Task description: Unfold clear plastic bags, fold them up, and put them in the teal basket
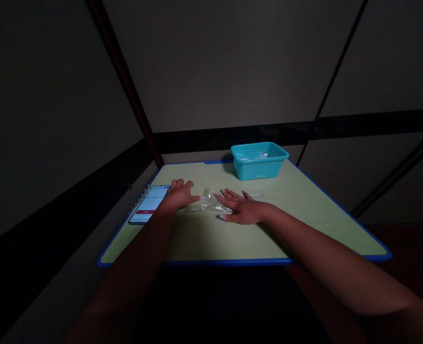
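Observation:
A clear, crinkled piece of plastic (209,200), which looks like a thin bag, lies on the table between my hands. My right hand (242,208) rests flat over its right part with the fingers spread, and a bit of the plastic shows beyond the fingertips. My left hand (181,195) is at the left, its thumb stretched out to the plastic's left edge and its other fingers apart on the table. How much plastic lies under my right palm is hidden.
A turquoise basket (259,168) with clear plastic inside stands at the table's back right. A lit phone (150,204) lies by my left forearm. The pale table (225,243) has a blue edge, and dark walls rise behind it and to the left.

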Tool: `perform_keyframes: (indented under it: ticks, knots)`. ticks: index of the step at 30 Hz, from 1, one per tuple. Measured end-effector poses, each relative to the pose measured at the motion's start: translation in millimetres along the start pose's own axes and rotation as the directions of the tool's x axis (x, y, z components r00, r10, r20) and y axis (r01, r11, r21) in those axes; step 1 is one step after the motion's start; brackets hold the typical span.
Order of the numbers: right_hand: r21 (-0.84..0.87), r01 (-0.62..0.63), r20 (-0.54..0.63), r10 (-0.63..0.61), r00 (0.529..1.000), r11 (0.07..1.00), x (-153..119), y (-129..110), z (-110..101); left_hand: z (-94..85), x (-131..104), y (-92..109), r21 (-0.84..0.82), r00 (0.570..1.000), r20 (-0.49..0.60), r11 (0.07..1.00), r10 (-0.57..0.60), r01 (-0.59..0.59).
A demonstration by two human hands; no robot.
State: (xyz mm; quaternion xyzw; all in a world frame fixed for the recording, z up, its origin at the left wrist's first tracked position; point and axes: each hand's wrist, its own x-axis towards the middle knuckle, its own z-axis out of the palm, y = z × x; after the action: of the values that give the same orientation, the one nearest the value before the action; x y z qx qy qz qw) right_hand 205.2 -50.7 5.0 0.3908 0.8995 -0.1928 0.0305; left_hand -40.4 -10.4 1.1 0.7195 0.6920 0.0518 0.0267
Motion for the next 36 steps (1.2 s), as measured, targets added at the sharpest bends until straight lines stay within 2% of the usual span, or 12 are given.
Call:
perform_keyframes:
  ticks: [3, 5, 7, 9, 11, 13, 16, 18, 20, 23, 29, 36]
  knots:
    - [0.000, 0.000, -0.006, 0.000, 1.000, 1.000, 0, 0, 0, 0.3, 2, 2, -0.070, 0.992, -0.109, 0.995, 0.063, -0.071]
    - [0.006, -0.002, -0.010, 0.002, 1.000, 1.000, -1, -1, 0, 0.7, 3, 7, -0.136, 0.966, -0.212, 0.974, 0.150, -0.181]
    - [0.016, -0.005, -0.031, 0.006, 0.999, 1.000, -1, -2, -1, 2.4, 3, 13, -0.169, 0.920, -0.270, 0.926, 0.285, -0.337]
    - [0.028, -0.017, -0.091, 0.020, 0.996, 0.999, -1, -2, -2, 5.6, 3, 17, -0.171, 0.865, -0.270, 0.863, 0.423, -0.476]
    - [0.049, -0.036, -0.197, 0.045, 0.979, 0.998, -1, 0, -3, 9.0, 3, 18, -0.178, 0.824, -0.249, 0.812, 0.509, -0.555]
    - [0.071, -0.067, -0.341, 0.087, 0.936, 0.995, 1, 5, -5, 10.4, 4, 19, -0.197, 0.809, -0.252, 0.790, 0.531, -0.580]
    - [0.090, -0.153, -0.557, 0.177, 0.812, 0.984, 3, 17, -13, 6.7, 3, 18, -0.227, 0.810, -0.304, 0.788, 0.501, -0.573]
    - [0.093, -0.204, -0.633, 0.216, 0.744, 0.974, 4, 26, -19, 1.8, 2, 19, -0.242, 0.815, -0.331, 0.792, 0.476, -0.561]
    - [0.103, -0.250, -0.640, 0.256, 0.725, 0.963, 3, 35, -25, -2.5, -1, 20, -0.259, 0.823, -0.318, 0.791, 0.471, -0.553]
    - [0.131, -0.297, -0.586, 0.315, 0.747, 0.946, 2, 40, -28, -4.4, -4, 22, -0.268, 0.843, -0.241, 0.802, 0.481, -0.534]
    - [0.093, -0.135, -0.404, 0.162, 0.900, 0.986, 5, 32, -17, 0.1, -6, 22, -0.168, 0.911, -0.075, 0.896, 0.405, -0.412]
    - [0.046, -0.157, -0.371, 0.163, 0.914, 0.987, 7, 28, -14, 0.6, -2, 22, -0.204, 0.916, -0.043, 0.893, 0.400, -0.400]
